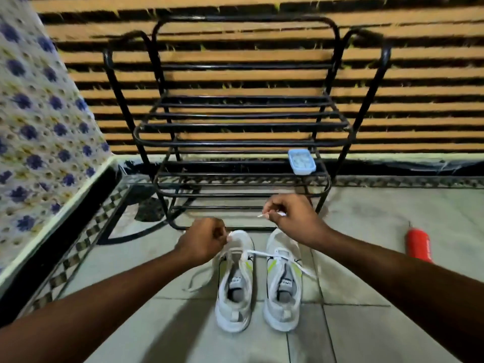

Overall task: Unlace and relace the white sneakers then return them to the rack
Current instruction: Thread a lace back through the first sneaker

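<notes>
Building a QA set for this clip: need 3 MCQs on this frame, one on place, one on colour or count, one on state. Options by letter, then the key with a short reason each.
1. Where is the small light-blue container?
A. on the floor by the sneakers
B. on a lower shelf of the black rack, right side
C. on the rack's top bar

2. What colour is the bottle lying on the floor at right?
A. red
B. green
C. white

3. What is the right hand doing?
A. resting flat on the floor
B. gripping the rack
C. pinching a white lace end above the right sneaker

Key:
1 B, it sits on the rack's bars near the right end.
2 A, its body is plainly red.
3 C, the lace tip sticks out from its curled fingers; the left hand pinches at the left sneaker.
</notes>
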